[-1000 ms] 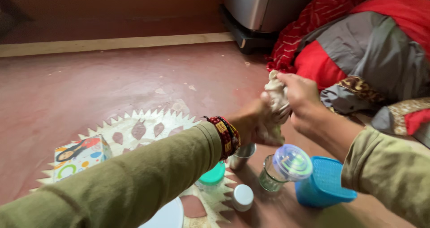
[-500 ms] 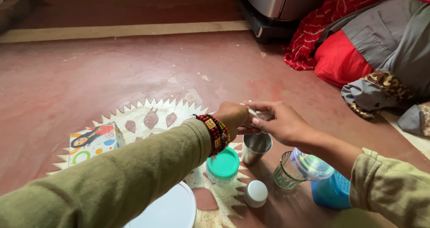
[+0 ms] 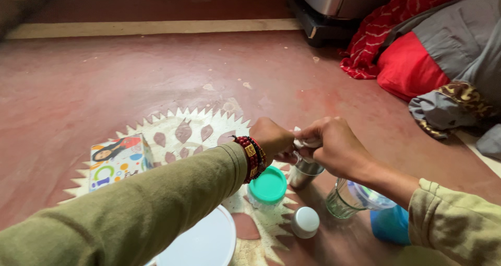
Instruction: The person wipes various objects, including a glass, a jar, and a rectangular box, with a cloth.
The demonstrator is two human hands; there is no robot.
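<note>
I am sitting on the red floor (image 3: 130, 83) and both my hands are busy over a small steel cup (image 3: 304, 173). My left hand (image 3: 271, 138) is curled shut, and my right hand (image 3: 334, 145) is curled shut too. Between them I pinch a little white thing (image 3: 302, 142), maybe a bit of cloth or a small packet. I cannot tell which, because my fingers hide most of it. It lies sideways, stretched from one hand to the other, right above the open mouth of the cup.

The cup stands upright on the floor, its long way going straight up and its mouth facing up at me. I cannot see if anything is inside it.

I think I am in the middle of the job. The cup is set out and the white thing is held over it. What goes into the cup looks not yet done.

Just beside the cup, nearer to me, sits a jar with a green lid (image 3: 267, 186), shut. A small round steel lid (image 3: 305, 221) lies by it. A clear glass (image 3: 342, 201) stands under my right wrist, next to a blue box (image 3: 390, 225). A white plate (image 3: 209, 242) is under my left sleeve, and a colourful little box (image 3: 117, 159) is off to the left on the painted floor pattern (image 3: 182, 133).
</note>
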